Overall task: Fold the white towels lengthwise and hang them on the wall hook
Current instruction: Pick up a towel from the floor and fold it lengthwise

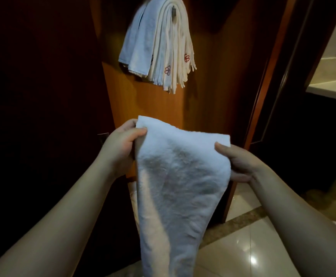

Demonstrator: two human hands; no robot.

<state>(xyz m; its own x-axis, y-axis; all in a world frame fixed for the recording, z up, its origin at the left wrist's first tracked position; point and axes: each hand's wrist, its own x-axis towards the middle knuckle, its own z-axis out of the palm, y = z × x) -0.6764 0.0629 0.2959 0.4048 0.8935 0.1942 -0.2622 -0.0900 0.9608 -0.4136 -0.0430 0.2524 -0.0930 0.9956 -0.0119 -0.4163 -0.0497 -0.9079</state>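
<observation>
The towel (181, 176) hangs in front of the person, held up by its top edge and trailing down past the bottom of the view. Its top edge runs slanted, higher at the left corner and lower at the right. The left side edge is turned inward in a long fold; the right side edge curves in as it falls, so the cloth narrows toward the bottom.

The left hand (121, 144) pinches the upper left corner, thumb on the near face and fingers curled behind. The right hand (235, 158) grips the right edge just below the upper right corner, thumb on the near face and fingers wrapped behind the cloth. Both hands are closed on the towel, with the cloth slack between them.

Above, well apart from the held towel, a thick bundle of hung towels (163, 47) drapes over the hook (173, 12), of which only a small dark piece shows between the folds. Their lower ends fan out at staggered heights, some bearing small red flower marks. Bare wood panel (153, 104) lies between those ends and the held towel's top edge.

To the left the space is dark. To the right stands a door frame (263, 92), and beyond it a pale counter (327, 90). Glossy floor tiles (243, 246) show at the lower right.
</observation>
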